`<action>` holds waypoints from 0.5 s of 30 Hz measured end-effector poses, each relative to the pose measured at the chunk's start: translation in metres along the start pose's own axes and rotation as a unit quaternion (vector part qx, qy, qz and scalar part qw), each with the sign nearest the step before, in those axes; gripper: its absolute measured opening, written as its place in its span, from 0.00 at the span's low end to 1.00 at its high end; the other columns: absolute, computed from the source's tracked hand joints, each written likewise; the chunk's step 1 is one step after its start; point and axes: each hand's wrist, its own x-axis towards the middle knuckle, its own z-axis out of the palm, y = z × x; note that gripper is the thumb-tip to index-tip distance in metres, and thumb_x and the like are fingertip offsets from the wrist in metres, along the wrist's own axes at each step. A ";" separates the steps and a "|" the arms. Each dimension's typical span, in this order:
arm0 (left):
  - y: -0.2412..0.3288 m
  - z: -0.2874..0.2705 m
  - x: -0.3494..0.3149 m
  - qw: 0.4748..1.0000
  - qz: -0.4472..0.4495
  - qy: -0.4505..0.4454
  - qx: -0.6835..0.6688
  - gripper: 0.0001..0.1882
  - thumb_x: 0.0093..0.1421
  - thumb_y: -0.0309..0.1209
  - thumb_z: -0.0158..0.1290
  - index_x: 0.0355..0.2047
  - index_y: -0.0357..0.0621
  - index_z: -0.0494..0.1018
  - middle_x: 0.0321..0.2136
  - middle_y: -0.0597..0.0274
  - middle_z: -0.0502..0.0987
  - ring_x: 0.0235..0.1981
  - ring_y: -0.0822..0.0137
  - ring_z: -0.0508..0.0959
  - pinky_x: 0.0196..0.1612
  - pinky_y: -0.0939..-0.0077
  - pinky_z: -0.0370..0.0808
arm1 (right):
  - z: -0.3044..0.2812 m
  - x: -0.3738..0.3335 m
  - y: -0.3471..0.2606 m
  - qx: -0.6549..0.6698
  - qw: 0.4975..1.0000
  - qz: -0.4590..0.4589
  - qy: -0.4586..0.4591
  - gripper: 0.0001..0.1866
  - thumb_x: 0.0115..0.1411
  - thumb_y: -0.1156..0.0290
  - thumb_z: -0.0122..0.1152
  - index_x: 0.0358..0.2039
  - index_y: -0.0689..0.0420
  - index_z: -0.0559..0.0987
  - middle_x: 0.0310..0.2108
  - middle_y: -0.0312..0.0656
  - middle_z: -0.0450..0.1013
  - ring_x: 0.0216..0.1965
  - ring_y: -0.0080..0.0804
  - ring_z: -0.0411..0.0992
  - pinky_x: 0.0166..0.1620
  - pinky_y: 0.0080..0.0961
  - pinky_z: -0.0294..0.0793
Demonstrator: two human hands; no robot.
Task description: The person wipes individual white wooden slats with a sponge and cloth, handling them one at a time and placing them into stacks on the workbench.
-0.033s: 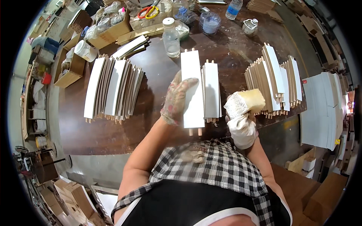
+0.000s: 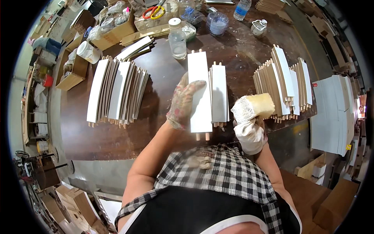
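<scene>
"What's around the board (image 2: 201, 111)?"

"Under it, a dark, glossy table (image 2: 156, 144). Just right of the board stands a small stack (image 2: 219, 93); well apart on either side of it, the left stack (image 2: 117, 91) and the right stack (image 2: 281, 84)."

"Farther?"

"Just beyond the board, a clear bottle (image 2: 177, 43); past that, scissors (image 2: 157, 14)."

"And the room?"

"Far right of the board, off the table, white sheets (image 2: 331, 113); far left, a red container (image 2: 48, 81)."

"The hands?"

"Right of the board, the gloved right hand (image 2: 250, 130) is wrapped round a sponge (image 2: 263, 105), fingers mostly hidden. The left hand (image 2: 183, 103), gloved too, pinches the board's left edge, thumb across its white face, forearm slanting up to it."

"Does the board touch the table?"

"Can't tell."
</scene>
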 end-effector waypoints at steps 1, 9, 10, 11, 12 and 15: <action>0.003 0.001 -0.002 0.999 0.039 -0.027 -0.017 0.19 0.55 0.30 0.51 0.45 0.32 0.68 0.43 0.53 0.69 0.44 0.66 0.71 0.46 0.74 0.69 | -0.010 0.004 -0.006 -0.084 0.996 0.017 0.000 0.27 0.59 0.65 0.51 0.56 0.61 0.59 0.52 0.48 0.62 0.51 0.34 0.64 0.52 0.29 0.68; 0.006 -0.002 -0.006 0.989 0.096 -0.056 0.099 0.13 0.60 0.30 0.43 0.40 0.38 0.75 0.49 0.49 0.66 0.49 0.59 0.69 0.53 0.69 0.66 | 0.097 0.012 0.013 -0.599 0.790 -0.059 -0.115 0.28 0.48 0.66 0.67 0.49 0.59 0.68 0.44 0.41 0.71 0.45 0.29 0.71 0.51 0.26 0.70; 0.004 -0.003 -0.006 0.983 0.116 -0.063 0.128 0.14 0.60 0.31 0.43 0.39 0.37 0.75 0.49 0.48 0.66 0.49 0.58 0.69 0.53 0.69 0.66 | 0.104 0.010 0.013 -0.647 0.753 -0.033 -0.116 0.28 0.47 0.66 0.68 0.48 0.58 0.69 0.44 0.41 0.71 0.45 0.30 0.70 0.51 0.28 0.71; 0.002 -0.004 -0.006 0.976 0.137 -0.068 0.157 0.14 0.60 0.31 0.43 0.39 0.36 0.75 0.49 0.48 0.66 0.50 0.58 0.69 0.52 0.69 0.66 | 0.100 0.008 0.018 -0.578 0.801 -0.034 -0.153 0.28 0.48 0.66 0.67 0.49 0.58 0.68 0.44 0.41 0.70 0.47 0.32 0.70 0.51 0.30 0.71; 0.003 -0.002 -0.003 0.984 0.139 -0.072 0.086 0.17 0.58 0.29 0.46 0.47 0.35 0.65 0.45 0.50 0.69 0.46 0.63 0.71 0.49 0.71 0.69 | 0.100 0.007 0.020 -0.555 0.811 -0.035 -0.182 0.26 0.49 0.68 0.66 0.48 0.58 0.69 0.44 0.42 0.70 0.46 0.32 0.70 0.51 0.29 0.71; 0.011 0.004 -0.004 0.989 0.131 -0.069 0.009 0.26 0.56 0.27 0.48 0.55 0.34 0.56 0.41 0.52 0.73 0.42 0.67 0.73 0.46 0.74 0.72 | 0.098 0.008 0.025 -0.620 0.749 -0.084 -0.219 0.21 0.52 0.71 0.61 0.47 0.59 0.70 0.43 0.44 0.70 0.45 0.31 0.69 0.49 0.27 0.71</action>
